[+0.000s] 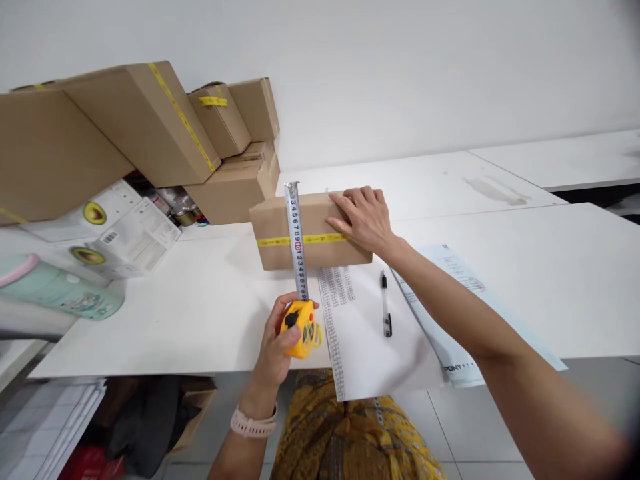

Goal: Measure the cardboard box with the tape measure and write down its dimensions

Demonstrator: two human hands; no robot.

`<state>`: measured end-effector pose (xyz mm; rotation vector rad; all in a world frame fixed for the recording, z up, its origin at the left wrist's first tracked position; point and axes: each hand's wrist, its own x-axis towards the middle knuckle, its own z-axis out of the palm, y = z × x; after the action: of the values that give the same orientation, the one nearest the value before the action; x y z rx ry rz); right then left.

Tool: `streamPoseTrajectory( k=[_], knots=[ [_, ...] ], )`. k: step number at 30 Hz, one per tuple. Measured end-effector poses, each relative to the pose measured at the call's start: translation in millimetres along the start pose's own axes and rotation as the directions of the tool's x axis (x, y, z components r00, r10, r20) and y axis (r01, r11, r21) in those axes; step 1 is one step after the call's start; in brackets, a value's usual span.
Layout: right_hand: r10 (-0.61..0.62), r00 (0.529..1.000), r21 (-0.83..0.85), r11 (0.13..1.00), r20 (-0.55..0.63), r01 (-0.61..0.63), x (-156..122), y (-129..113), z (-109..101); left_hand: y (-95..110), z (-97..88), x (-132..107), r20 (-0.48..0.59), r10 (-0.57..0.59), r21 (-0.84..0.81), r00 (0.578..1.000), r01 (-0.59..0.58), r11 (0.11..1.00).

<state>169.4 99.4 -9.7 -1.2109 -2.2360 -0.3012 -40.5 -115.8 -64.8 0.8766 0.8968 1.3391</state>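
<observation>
Currently the left hand (276,343) is gripping a yellow tape measure (303,333), its thumb lying across the near side of the case. The metal blade (299,270) is running up from the case and crossing the face of a cardboard box (327,253), its hooked end sticking out past the box's upper edge. Whether the blade is touching the cardboard, I cannot tell. The right hand (365,217) is lying over the right end of that box, thumb stretching across the face and the other 4 fingers bending at the upper edge; I cannot tell whether it is gripping or just resting there.

The box is sitting above the middle of the white table (200,300), with 1 strip of yellow tape (320,239) running along its face. Its lower edge is covering the top of a white printed sheet (370,353), on which a pen (385,307) is lying. A pale blue sheet (450,259) is overlapping the white sheet's right side, partly under the right forearm in view.

At the left, a green bottle (65,287) is leaning beside a white carton (135,233) that is showing 2 avocado pictures. More cardboard boxes (145,127) are piling up behind them. The left wrist is wearing a pale pink band (254,425).
</observation>
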Motion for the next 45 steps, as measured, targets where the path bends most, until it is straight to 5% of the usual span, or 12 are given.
streamPoseTrajectory(
  k=[4, 7, 13, 21, 24, 29, 31, 34, 37, 41, 43, 45],
  knots=[
    [0.008, 0.996, 0.11, 0.994, 0.091, -0.018, -46, -10, 1, -9, 0.7, -36, 0.02, -0.096, -0.002, 0.995, 0.096, 0.995],
    [0.178, 0.984, 0.278, 0.944, 0.015, -0.175, -77, -20, -17, -19, 2.9, -59, 0.102, -0.169, 0.072, 0.98, 0.163, 0.984],
    [0.53, 0.831, 0.78, 0.445, 0.165, -0.439, -152, -53, -79, -44, 2.1, -101, 0.184, -0.382, 0.247, 0.906, 0.334, 0.91],
    [0.669, 0.717, 0.876, 0.211, 0.195, -0.434, -215, -68, -71, -57, 5.5, -120, 0.223, -0.489, 0.43, 0.843, 0.365, 0.826],
    [0.658, 0.74, 0.9, 0.23, 0.137, -0.371, -232, -83, -71, -58, 13.6, -124, 0.159, -0.466, 0.457, 0.87, 0.354, 0.816],
    [0.378, 0.922, 0.833, 0.479, 0.091, -0.278, -251, -116, -82, -59, 21.2, -134, 0.045, -0.293, 0.466, 0.955, 0.24, 0.852],
    [0.396, 0.917, 0.766, 0.573, 0.051, -0.291, -254, -115, -82, -54, 18.7, -136, 0.003, -0.192, 0.484, 0.981, 0.167, 0.859],
    [0.576, 0.815, 0.648, 0.6, 0.058, -0.47, -251, -96, -72, -38, 7.8, -130, -0.023, 0.036, 0.561, 0.999, -0.017, 0.828],
    [0.679, 0.723, 0.473, 0.598, 0.131, -0.647, -238, -67, -53, -14, -6.3, -107, 0.044, 0.364, 0.717, 0.93, -0.283, 0.637],
    [0.702, 0.651, 0.129, 0.645, 0.287, -0.753, -209, -46, -24, 32, -10.7, -45, 0.219, 0.698, 0.84, 0.682, -0.496, 0.221],
    [0.686, 0.645, -0.017, 0.689, 0.337, -0.724, -196, -45, -14, 58, -3.7, -4, 0.3, 0.73, 0.874, 0.614, -0.483, 0.047],
    [0.655, 0.658, -0.107, 0.734, 0.372, -0.671, -188, -48, -9, 79, 5.1, 39, 0.394, 0.678, 0.882, 0.621, -0.463, -0.089]
  ],
)
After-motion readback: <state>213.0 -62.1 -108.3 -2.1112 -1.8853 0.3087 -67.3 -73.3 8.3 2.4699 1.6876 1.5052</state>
